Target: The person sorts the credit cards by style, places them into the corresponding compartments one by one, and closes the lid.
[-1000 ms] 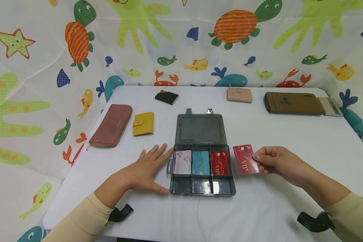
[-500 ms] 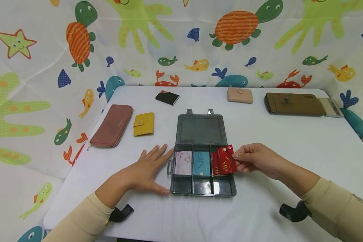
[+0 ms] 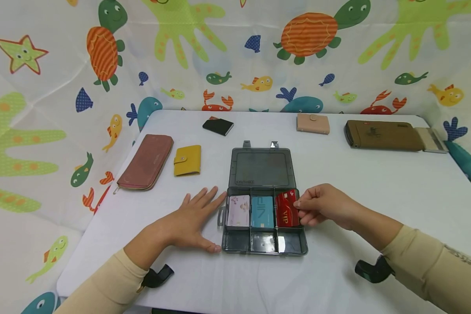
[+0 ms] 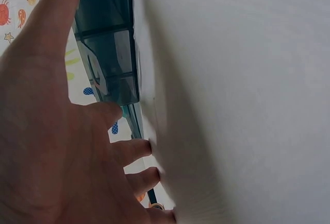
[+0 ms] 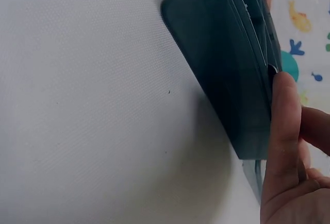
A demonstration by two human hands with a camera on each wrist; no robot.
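Observation:
A dark see-through plastic organizer box [image 3: 235,242] lies with its lid [image 3: 262,168] folded back. Its far row holds a pale pink card [image 3: 239,211] on the left, a blue VIP card [image 3: 262,211] in the middle and a red VIP card [image 3: 285,210] on the right. My right hand [image 3: 326,206] pinches the red card by its right edge, at the box's right wall. In the right wrist view, the thumb and fingers sit right at the rim of the box wall [image 5: 211,69]. Spread flat on the table, my left hand [image 3: 192,222] has its fingertips beside the box's left side.
A brown-red long wallet [image 3: 145,161] and a yellow wallet [image 3: 187,161] lie to the left. Along the back are a black card holder [image 3: 218,127], a beige wallet [image 3: 313,123] and an olive-brown wallet [image 3: 383,135]. The near row of compartments shows no cards.
My right hand has carried the red card leftward from beside the box into its far right compartment, over the red card there. The left hand has stayed put.

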